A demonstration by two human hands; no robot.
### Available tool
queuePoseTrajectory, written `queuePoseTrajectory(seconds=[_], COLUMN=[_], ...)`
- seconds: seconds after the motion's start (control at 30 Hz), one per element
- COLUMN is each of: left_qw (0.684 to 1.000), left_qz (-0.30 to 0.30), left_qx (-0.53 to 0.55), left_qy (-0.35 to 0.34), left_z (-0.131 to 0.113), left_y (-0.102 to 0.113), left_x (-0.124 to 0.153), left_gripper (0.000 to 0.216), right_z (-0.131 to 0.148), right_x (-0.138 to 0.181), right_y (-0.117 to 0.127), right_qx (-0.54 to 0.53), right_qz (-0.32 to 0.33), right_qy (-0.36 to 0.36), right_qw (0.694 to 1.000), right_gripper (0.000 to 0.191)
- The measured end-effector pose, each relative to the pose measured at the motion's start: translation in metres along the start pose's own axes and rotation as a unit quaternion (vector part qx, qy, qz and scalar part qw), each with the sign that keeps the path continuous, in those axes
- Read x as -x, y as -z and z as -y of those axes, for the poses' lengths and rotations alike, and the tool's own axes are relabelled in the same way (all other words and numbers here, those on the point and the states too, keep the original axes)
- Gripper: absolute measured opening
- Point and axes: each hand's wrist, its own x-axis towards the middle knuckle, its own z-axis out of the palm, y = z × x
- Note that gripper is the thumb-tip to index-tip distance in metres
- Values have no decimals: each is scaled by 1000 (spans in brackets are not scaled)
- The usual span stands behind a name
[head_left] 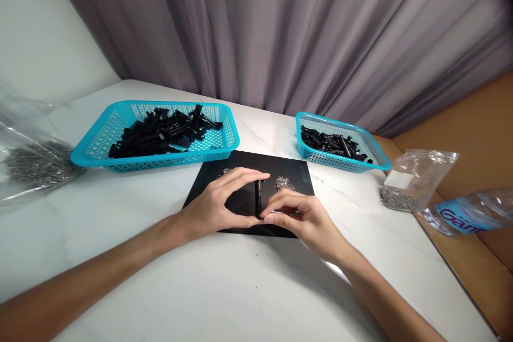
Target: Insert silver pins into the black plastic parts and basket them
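The left hand [218, 203] pinches a slim black bar [258, 197] end to end, the forefinger on its far tip and the thumb under its near tip, so the bar runs straight away from the person in the gap of the curved hand, over the black mat [240, 163]. The right hand [304, 219] is closed on a thin metal pin [280, 213], held crosswise between thumb and fingertips. The pin's left end is at the bar's near end, beside the left thumb; whether they touch cannot be told. A small heap of pins [284, 184] lies on the mat just beyond the right hand. Two blue baskets [100, 133] of black parts stand behind the mat on the white table [240, 288], and a clear bag [409, 181] lies at the right.
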Motion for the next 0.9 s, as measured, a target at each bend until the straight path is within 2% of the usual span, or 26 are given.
queuePoseTrajectory(seconds=[0.17, 0.27, 0.47, 0.6, 0.67, 0.77, 0.83, 0.9], left_qw=[999, 999, 991, 981, 985, 995, 997, 998], left_qz=[25, 17, -12, -13, -6, 1, -2, -7], left_qx=[-19, -28, -77, -105, -100, -85, -76, -64], left_qy=[-1, -24, -113, -163, -141, -45, -2, 12], left_z=[-1, -2, -8, -6, -3, 1, 3, 3], left_y=[0, -2, -2, -1, -1, -2, -1, 0], left_x=[3, 3, -1, -1, 0, 2, 2, 2], left_gripper=[70, 71, 71, 64, 65, 67, 70, 72], right_z=[1, 0, -13, -19, -18, -10, -4, 0], right_x=[2, 2, 0, -3, -3, -3, -1, 1], right_y=[5, 6, 3, -3, -5, -4, -1, 4], right_qx=[31, 47, 36, 57, 67, 67, 71, 93], right_qz=[46, 43, 9, 2, -5, -28, -72, -124], right_qy=[25, 21, -69, -93, -88, -58, -21, 26], right_qw=[998, 998, 997, 994, 994, 996, 995, 988], right_gripper=[16, 16, 29, 27, 24, 25, 33, 41])
